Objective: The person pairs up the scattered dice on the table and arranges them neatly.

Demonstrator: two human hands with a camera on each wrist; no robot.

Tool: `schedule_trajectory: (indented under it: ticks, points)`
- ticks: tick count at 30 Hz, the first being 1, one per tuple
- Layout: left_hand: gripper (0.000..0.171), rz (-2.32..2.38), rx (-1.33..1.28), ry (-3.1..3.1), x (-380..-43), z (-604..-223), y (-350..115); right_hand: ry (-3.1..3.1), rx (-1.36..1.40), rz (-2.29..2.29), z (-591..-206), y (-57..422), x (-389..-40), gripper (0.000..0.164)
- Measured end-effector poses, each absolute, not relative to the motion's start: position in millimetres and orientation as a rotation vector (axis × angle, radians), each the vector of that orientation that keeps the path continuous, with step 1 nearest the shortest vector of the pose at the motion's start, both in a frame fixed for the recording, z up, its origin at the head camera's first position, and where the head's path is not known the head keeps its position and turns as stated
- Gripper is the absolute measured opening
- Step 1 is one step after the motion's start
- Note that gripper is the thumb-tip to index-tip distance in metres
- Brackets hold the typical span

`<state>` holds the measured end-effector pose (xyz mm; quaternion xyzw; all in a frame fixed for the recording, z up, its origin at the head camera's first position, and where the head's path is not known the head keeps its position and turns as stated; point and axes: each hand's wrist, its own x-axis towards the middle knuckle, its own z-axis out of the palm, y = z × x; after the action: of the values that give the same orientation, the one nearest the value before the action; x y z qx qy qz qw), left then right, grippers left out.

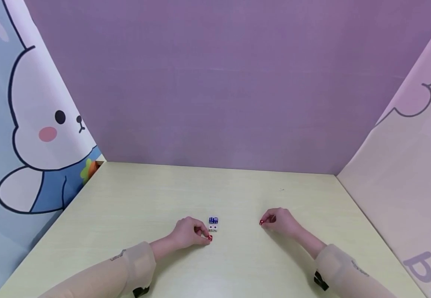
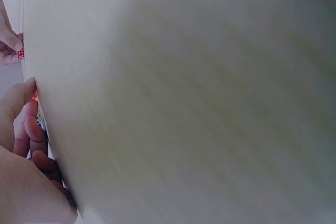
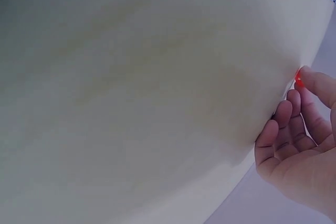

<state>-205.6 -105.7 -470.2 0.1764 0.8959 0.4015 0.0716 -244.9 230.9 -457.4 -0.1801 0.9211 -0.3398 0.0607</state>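
Between thumb and forefinger my left hand (image 1: 191,232) pinches a red die (image 1: 210,238), right at the near side of a small block of dice. That block has two white dice (image 1: 213,228) in front and two blue dice (image 1: 213,220) behind, side by side. Off to the right, my right hand (image 1: 281,221) pinches another red die (image 1: 261,222) low over the table. In the right wrist view this red die (image 3: 299,78) shows between the fingertips, the other fingers curled below. The left wrist view has the left hand's red die (image 2: 34,97) mostly covered by fingers.
The pale wooden table (image 1: 245,194) spreads around the dice. A purple panel (image 1: 215,91) stands along its back edge. Printed panels rise on both sides, the left (image 1: 44,124) with a cartoon rabbit, the right (image 1: 394,174) pale pink.
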Motion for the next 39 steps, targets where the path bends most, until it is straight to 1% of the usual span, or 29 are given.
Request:
schedule_trajectory:
  ticks: [10, 24, 29, 39]
  points:
    - [0.015, 1.202, 0.524, 2.694, -206, -471, -105, 2.764, -0.624, -1.016, -458, 215, -233, 0.011]
    - [0.016, 1.200, 0.540, 2.699, -207, -471, -105, 2.702, -0.793, -1.020, -456, 182, -213, 0.009]
    - [0.016, 1.212, 0.523, 2.684, -207, -468, -104, 2.690, -0.860, -1.010, -456, 168, -209, 0.009]
    - [0.016, 1.217, 0.511, 2.669, -208, -469, -103, 2.655, -0.889, -1.002, -457, 139, -207, 0.009]
